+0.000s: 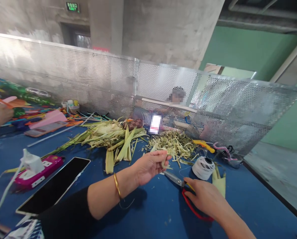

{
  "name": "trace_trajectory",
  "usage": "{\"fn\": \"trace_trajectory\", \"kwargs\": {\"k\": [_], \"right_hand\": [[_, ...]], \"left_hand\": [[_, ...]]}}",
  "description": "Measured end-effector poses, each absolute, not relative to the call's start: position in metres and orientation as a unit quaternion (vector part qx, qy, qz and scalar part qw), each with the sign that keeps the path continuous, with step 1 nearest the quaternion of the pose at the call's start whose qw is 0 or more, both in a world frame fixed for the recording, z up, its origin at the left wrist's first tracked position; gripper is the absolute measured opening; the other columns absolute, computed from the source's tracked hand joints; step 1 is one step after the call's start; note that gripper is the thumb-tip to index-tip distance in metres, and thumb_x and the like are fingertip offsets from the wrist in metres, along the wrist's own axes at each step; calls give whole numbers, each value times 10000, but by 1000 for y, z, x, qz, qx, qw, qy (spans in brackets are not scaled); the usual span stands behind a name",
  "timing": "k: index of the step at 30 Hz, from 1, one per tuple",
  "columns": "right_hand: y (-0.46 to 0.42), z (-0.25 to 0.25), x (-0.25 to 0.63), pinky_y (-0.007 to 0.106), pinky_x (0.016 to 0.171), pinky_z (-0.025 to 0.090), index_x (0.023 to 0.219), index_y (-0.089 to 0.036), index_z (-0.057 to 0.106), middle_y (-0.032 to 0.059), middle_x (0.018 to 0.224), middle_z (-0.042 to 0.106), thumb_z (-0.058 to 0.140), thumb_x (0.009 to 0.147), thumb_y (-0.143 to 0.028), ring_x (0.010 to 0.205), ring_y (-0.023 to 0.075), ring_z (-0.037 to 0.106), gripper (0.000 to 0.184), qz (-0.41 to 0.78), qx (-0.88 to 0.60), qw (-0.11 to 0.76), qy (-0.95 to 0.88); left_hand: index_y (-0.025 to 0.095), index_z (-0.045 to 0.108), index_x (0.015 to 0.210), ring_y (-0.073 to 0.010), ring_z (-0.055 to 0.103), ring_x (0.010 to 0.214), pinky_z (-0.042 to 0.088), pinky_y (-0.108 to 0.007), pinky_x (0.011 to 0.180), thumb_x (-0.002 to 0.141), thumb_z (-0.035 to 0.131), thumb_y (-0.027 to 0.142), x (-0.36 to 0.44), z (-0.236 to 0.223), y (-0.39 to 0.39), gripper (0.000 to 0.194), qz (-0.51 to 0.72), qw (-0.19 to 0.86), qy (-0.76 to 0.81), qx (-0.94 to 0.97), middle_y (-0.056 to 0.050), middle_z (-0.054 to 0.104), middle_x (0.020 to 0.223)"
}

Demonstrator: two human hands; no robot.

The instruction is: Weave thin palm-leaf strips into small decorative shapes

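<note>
Above the blue table, my left hand (148,167), with a gold bangle at the wrist, is closed in a pinch on a small pale green strip of corn husk (164,164). My right hand (205,196) grips the red-handled scissors (174,179), whose blades point left toward the left fingertips. A spool of white thread (203,168) stands just beyond the right hand. Beside that spool lies a folded piece of husk (219,182). Behind the left hand is a heap of small husk scraps (175,142), partly hidden by the fingers.
Long corn husks (106,132) are piled at centre left. A dark-screened phone (55,186) and a magenta power strip (39,171) lie at left. Across the back runs a perforated metal screen (89,76). Another person's hand (0,114) holds orange material at far left.
</note>
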State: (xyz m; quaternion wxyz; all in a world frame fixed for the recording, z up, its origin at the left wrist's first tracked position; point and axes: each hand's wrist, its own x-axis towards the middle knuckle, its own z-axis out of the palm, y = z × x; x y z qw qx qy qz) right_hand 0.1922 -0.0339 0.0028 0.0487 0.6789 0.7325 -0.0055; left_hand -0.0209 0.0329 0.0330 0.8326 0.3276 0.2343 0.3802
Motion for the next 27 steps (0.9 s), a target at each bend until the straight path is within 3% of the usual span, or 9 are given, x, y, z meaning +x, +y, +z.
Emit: {"fn": "trace_trajectory", "kwargs": {"k": [2,4,6,8,10,14,20,27], "right_hand": [[-33,13,185,362,655,467,1071,-191,667,139,856,731,538,796,-256,834,323,683,311,10,698,77,712],[-31,26,176,383,663,470,940,-179,709,150,832,729,550,779,-249,808,328,684,236,28,703,38,710],[-29,41,165,397,739,471,952,-190,707,141,968,717,530,802,-299,877,302,668,256,28,665,-138,733],[-25,55,151,363,775,481,1026,-215,682,104,1034,708,503,829,-400,924,252,655,324,-71,606,-345,713],[-21,62,137,334,723,492,969,-213,690,74,910,729,551,790,-433,815,219,664,316,-184,577,-422,675],[-11,56,123,297,639,458,807,-198,688,11,633,668,601,747,-366,628,168,605,198,-228,574,-439,653],[0,35,128,280,594,413,791,-186,674,-2,635,621,629,714,-379,601,148,531,212,-239,584,-435,642],[-1,33,131,260,572,378,716,-193,682,-6,636,605,609,717,-404,608,135,492,223,-274,593,-407,638]], "left_hand": [[154,604,822,-66,569,615,436,-225,674,736,699,143,-22,34,28,129,384,835,240,311,-2,653,806],[153,608,840,-68,580,617,445,-222,670,736,695,132,-22,33,23,137,395,832,250,298,-10,668,832],[151,611,847,-72,594,630,451,-220,672,734,694,123,-22,31,18,143,409,826,263,287,-19,680,854],[146,618,856,-75,602,637,449,-215,668,731,691,118,-21,27,13,147,417,817,276,289,-28,686,853],[133,632,865,-75,602,630,442,-213,664,727,695,129,-20,22,10,151,416,809,278,311,-35,685,833],[128,657,848,-87,607,635,427,-221,663,701,734,233,-21,16,8,196,414,787,284,359,-45,687,815],[139,692,784,-102,558,628,405,-248,650,616,776,378,-23,11,9,305,400,730,332,443,-29,660,711],[145,678,632,-84,484,569,377,-238,630,558,797,405,-20,5,12,295,426,680,353,480,14,589,582]]}}
